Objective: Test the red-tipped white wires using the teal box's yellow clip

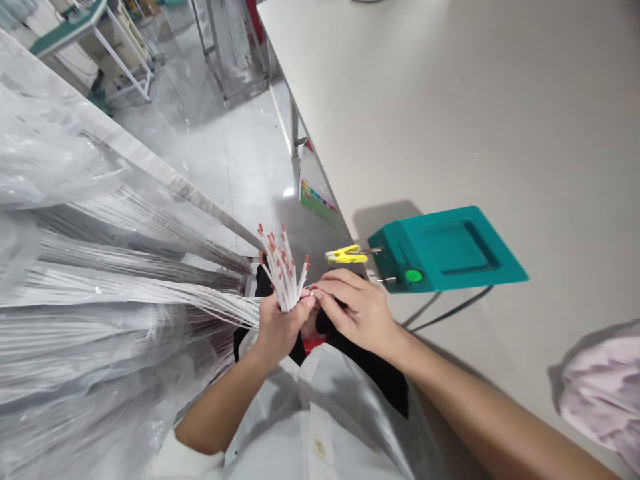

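A bundle of thin white cables (287, 280) with reddish tips is gripped in my left hand (280, 330), tips pointing up and away from me. From the grip the cables run left into a thick hanging sheaf (200, 297). My right hand (357, 307) meets the left thumb, its thumb and fingers pinched on the end of one white cable (313, 293). Just beyond my right hand, a yellow clip (347, 255) sits on a metal post of a teal box (450, 250) with a green button (414, 275).
The teal box stands at the near edge of a pale table (480, 120), its dark cord trailing below. Pinkish cloth (605, 390) lies at the right. Plastic-wrapped cable sheaves (90, 333) hang along a rail (165, 180) at left. A printed carton (317, 190) is under the table.
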`<state>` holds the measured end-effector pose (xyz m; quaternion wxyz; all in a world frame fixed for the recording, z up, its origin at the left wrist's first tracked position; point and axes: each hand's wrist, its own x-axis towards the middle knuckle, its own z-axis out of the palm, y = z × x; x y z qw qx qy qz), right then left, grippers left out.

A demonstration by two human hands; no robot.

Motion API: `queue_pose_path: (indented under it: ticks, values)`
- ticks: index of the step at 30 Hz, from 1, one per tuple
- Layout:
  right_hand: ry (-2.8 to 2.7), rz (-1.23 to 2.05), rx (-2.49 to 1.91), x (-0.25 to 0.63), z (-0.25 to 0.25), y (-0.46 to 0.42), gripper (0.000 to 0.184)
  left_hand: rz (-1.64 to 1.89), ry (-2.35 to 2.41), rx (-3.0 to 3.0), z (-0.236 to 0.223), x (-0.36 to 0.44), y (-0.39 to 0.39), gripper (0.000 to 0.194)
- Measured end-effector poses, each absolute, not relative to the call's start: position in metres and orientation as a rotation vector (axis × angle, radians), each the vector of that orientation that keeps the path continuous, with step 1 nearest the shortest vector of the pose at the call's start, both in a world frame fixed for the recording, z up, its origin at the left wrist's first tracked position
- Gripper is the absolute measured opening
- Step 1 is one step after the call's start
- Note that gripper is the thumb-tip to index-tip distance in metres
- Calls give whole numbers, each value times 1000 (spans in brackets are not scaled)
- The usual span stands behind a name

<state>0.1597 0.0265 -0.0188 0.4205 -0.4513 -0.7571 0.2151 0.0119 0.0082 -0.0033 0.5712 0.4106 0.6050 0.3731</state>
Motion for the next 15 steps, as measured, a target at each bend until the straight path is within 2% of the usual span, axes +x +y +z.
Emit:
queue_pose_path:
  ticks: [4, 7, 10, 15]
  values:
    - [-2186, 102, -1078, 168, -19, 29, 18, 843, 1367, 946, -1, 9, 9, 25]
    - [-2339, 15, -1103, 172, -18, 31, 20, 856, 1327, 907, -3, 6, 10, 25]
    - [-2359, 200, -1223, 172, -18, 30, 20, 873, 1343, 897, -6, 5, 10, 26]
    - [-1748, 898, -1228, 165, -16, 29, 23, 869, 1333, 964, -5, 3, 9, 28]
